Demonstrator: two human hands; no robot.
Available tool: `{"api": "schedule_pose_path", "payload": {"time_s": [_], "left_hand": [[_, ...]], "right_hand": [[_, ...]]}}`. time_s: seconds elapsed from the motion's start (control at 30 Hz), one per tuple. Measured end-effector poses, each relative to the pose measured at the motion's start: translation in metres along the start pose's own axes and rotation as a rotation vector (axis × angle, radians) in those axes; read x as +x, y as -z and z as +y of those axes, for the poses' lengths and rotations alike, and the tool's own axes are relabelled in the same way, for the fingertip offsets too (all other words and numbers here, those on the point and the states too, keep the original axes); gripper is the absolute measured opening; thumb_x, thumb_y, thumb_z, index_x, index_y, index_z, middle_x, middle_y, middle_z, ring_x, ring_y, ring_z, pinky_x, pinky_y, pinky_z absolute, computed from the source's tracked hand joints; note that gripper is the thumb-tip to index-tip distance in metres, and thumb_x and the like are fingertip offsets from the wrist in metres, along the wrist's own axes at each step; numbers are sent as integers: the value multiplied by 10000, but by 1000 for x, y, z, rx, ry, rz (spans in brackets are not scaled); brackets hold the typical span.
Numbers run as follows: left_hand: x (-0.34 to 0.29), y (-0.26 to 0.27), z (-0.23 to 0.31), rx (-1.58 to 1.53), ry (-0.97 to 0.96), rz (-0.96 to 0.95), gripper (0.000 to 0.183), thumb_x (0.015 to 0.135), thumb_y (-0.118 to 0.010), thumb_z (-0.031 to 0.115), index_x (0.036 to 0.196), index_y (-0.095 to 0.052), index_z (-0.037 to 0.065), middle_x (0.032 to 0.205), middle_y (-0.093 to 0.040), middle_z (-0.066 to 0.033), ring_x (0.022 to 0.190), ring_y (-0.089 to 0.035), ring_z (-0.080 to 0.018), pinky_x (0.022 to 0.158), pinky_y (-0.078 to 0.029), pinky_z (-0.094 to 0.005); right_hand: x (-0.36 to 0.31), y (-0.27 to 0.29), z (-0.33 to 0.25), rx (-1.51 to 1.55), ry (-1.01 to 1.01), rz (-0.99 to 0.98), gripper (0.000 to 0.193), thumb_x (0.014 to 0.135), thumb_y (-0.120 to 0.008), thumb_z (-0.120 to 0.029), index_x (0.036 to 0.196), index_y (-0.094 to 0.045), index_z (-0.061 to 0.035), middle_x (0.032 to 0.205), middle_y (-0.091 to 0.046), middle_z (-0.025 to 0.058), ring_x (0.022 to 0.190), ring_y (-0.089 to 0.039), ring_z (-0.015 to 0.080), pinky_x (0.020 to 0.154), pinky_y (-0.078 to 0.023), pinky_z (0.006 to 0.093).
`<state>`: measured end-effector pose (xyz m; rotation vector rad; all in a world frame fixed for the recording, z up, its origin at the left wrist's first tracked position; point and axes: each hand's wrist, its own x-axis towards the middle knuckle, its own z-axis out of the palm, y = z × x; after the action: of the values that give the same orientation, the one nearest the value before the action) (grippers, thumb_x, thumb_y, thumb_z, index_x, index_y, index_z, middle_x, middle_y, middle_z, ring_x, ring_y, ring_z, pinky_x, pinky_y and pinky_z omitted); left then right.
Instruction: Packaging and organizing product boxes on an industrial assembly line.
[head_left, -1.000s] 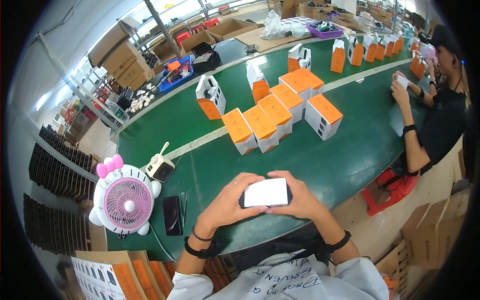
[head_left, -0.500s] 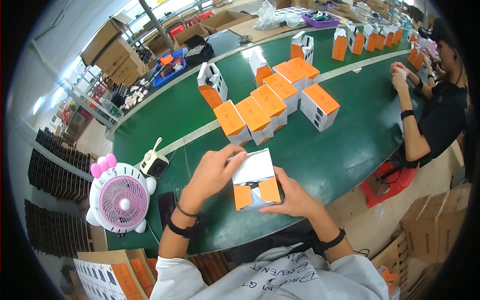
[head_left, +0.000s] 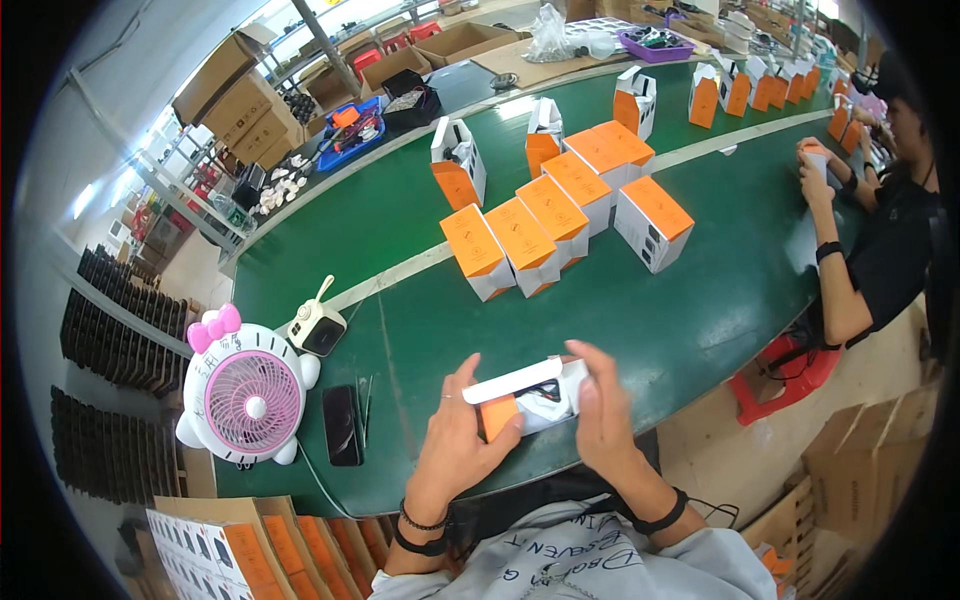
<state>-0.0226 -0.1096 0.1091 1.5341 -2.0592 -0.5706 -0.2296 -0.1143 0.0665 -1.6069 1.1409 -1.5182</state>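
Note:
In front of me, an orange-and-white carton (head_left: 541, 408) stands with its top open. Inside lie a white piece and something black, too little exposed to name. My left hand (head_left: 462, 428) grips the carton's left end, thumb on an orange flap and fingers behind the raised white lid. At the other end, my right hand (head_left: 606, 418) has its thumb against a white side flap and its fingers along the far side. Just beyond my hands, several closed orange-topped cartons (head_left: 520, 240) sit in a staggered row, with a single closed carton (head_left: 654, 222) to their right.
Open-topped cartons (head_left: 458, 170) stand along the far side of the green table (head_left: 400, 330). To the left are a pink-and-white fan (head_left: 255, 405), a cream gadget (head_left: 317, 328) and a black phone (head_left: 341, 425). A co-worker (head_left: 885, 240) holds a carton at right, near a red stool (head_left: 785, 378).
The carton has turned and tilted, its lid now seen nearly edge-on. My left hand left the lid's top for the left end; my right hand shifted up along the right end. The view shifted slightly.

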Motion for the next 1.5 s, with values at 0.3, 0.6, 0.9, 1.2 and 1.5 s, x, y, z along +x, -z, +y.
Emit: {"api": "schedule_pose_path", "payload": {"time_s": [0.3, 0.6, 0.9, 1.2, 1.5], "left_hand": [[9, -13, 30, 101, 68, 89, 685, 919, -702, 142, 1507, -420, -66, 1321, -611, -285, 1201, -643, -395, 1001, -524, -461], [30, -36, -97, 18, 65, 36, 458, 1037, -605, 67, 1466, -491, -43, 1379, -585, -251, 1167, -623, -365, 978, -530, -429], [160, -131, -215, -327, 181, 63, 309, 1026, -581, 246, 1219, -576, 5, 1055, -603, -121, 890, -618, -271, 753, -522, -390], [212, 96, -203, -980, 203, 657, 316, 1077, -438, 294, 880, -573, 88, 707, -511, 7, 578, -471, -118, 501, -375, -286], [222, 32, -206, -642, 433, 812, 531, 998, -663, 474, 1200, -470, 23, 1006, -597, -56, 825, -613, -163, 703, -540, -321]], "right_hand": [[-25, -6, 29, 27, -245, 198, 324, 960, -527, -19, 1274, -601, 4, 1148, -669, 230, 1014, -674, 408, 923, -538, 461], [-40, -24, 62, 72, -71, 150, 234, 1065, -468, -208, 1198, -465, -14, 1085, -520, 207, 1055, -537, 396, 952, -440, 496], [-17, -45, 51, 432, -177, 204, 356, 1056, -631, -256, 1283, -500, -16, 1182, -565, 148, 1064, -610, 249, 875, -551, 389], [-36, -9, 47, 182, -164, 198, 329, 1035, -633, -157, 1281, -521, 31, 1175, -640, 184, 1043, -668, 253, 862, -557, 370], [-10, -3, 34, 75, -182, 103, 462, 958, -742, -139, 1313, -495, 23, 1211, -625, 178, 1035, -657, 240, 846, -558, 352]]}}
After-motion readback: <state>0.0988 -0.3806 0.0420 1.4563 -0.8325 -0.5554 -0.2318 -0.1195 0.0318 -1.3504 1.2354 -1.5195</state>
